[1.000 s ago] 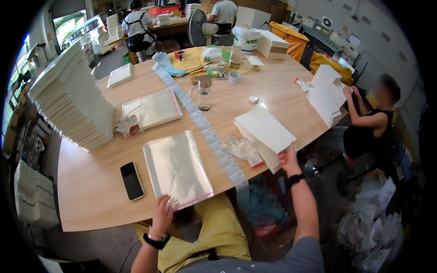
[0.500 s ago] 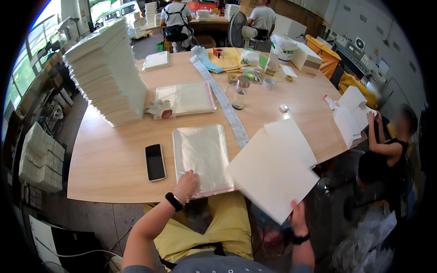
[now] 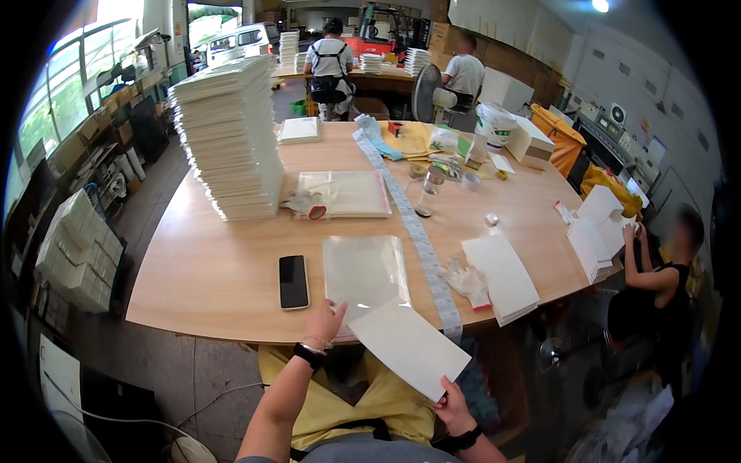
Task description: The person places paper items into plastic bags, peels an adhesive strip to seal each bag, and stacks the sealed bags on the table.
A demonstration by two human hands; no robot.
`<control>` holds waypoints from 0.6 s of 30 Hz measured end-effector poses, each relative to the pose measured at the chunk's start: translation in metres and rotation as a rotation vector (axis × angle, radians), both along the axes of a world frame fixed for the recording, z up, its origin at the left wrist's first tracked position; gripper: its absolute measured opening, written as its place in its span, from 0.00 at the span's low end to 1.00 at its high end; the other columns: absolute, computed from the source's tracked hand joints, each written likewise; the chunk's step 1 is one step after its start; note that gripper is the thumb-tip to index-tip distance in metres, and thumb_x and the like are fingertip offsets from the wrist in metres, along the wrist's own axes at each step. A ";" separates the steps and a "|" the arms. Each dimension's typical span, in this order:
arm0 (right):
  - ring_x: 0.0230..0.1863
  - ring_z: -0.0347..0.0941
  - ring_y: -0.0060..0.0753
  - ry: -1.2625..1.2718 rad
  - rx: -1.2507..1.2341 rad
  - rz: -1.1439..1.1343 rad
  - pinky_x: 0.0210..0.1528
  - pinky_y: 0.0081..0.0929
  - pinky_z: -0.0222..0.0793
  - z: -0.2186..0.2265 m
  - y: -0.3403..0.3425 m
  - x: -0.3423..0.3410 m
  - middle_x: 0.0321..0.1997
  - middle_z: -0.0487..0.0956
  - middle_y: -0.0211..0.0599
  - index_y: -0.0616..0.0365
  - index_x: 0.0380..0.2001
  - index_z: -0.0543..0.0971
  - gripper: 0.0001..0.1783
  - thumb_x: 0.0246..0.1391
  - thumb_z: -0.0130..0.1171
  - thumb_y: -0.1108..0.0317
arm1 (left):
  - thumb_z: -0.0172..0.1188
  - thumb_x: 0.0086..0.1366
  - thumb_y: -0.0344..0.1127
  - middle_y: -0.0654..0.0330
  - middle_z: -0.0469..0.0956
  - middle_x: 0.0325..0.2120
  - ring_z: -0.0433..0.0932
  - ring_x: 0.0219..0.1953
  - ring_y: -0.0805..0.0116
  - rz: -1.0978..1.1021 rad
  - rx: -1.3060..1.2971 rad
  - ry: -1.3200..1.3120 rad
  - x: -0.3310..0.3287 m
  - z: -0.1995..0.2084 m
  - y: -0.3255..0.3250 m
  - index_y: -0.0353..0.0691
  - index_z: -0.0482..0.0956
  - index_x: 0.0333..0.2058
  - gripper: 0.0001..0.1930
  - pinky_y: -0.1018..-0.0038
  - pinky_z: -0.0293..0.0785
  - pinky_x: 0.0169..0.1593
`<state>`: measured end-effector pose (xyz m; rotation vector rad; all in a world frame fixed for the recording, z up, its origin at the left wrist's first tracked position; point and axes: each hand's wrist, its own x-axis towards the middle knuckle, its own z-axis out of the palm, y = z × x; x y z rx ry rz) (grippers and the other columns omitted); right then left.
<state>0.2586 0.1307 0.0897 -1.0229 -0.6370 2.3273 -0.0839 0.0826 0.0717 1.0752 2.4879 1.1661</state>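
Note:
My right hand (image 3: pixel 454 409) grips the near right corner of a flat white card sheet (image 3: pixel 413 347), held tilted over the table's front edge. The sheet's far left end lies over the near edge of a stack of clear plastic bags (image 3: pixel 364 266). At the near left corner of those bags is my left hand (image 3: pixel 324 320), its fingers bent and apparently pinching the edge of the top bag. Whether the sheet's end is inside that bag cannot be made out. A black phone (image 3: pixel 293 282) lies left of the bags.
A tall stack of white sheets (image 3: pixel 231 147) stands at the left. A paper label strip (image 3: pixel 421 231) runs across the table. At the right lie a white glove (image 3: pixel 467 284) and more white sheets (image 3: pixel 502 278). A glass cup (image 3: pixel 430 191) stands farther back. Another person (image 3: pixel 656 270) sits at the right.
My right hand has brought the white sheet left and down to the bags' near edge. The glove and sheets at the right are uncovered. The view has tilted up.

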 end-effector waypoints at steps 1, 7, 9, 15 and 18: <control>0.12 0.55 0.14 -0.006 -0.013 -0.008 0.13 0.14 0.52 -0.001 -0.004 -0.004 0.19 0.66 0.24 0.52 0.36 0.67 0.08 0.55 0.46 0.63 | 0.51 0.56 0.41 0.49 0.75 0.30 0.76 0.31 0.57 -0.064 0.004 -0.240 -0.002 0.006 0.000 0.32 0.69 0.40 0.18 0.67 0.71 0.33; 0.14 0.56 0.15 0.004 0.059 -0.081 0.15 0.15 0.53 0.007 -0.025 -0.018 0.22 0.67 0.23 0.51 0.36 0.67 0.08 0.55 0.47 0.61 | 0.48 0.58 0.32 0.54 0.78 0.24 0.78 0.26 0.70 -0.245 0.041 -0.475 0.019 0.003 -0.001 0.28 0.71 0.34 0.12 0.78 0.72 0.26; 0.14 0.57 0.13 -0.039 -0.062 -0.107 0.16 0.14 0.54 0.015 -0.030 -0.020 0.21 0.68 0.22 0.51 0.35 0.68 0.09 0.55 0.47 0.59 | 0.49 0.56 0.33 0.54 0.78 0.23 0.77 0.22 0.66 -0.189 0.270 -0.361 0.051 -0.005 -0.002 0.30 0.73 0.32 0.11 0.73 0.72 0.31; 0.16 0.58 0.15 -0.028 -0.130 -0.009 0.19 0.14 0.55 0.011 -0.031 -0.031 0.24 0.69 0.23 0.48 0.37 0.68 0.09 0.56 0.47 0.59 | 0.51 0.56 0.27 0.56 0.76 0.27 0.74 0.29 0.73 -0.210 0.613 -0.711 0.093 -0.064 0.049 0.31 0.73 0.29 0.06 0.76 0.71 0.31; 0.20 0.63 0.18 -0.099 -0.095 -0.002 0.21 0.17 0.61 0.002 -0.033 -0.036 0.27 0.71 0.25 0.49 0.39 0.67 0.10 0.57 0.46 0.60 | 0.54 0.54 0.28 0.55 0.76 0.31 0.74 0.33 0.69 -0.336 0.417 -0.728 0.116 -0.038 0.021 0.31 0.73 0.34 0.09 0.72 0.72 0.37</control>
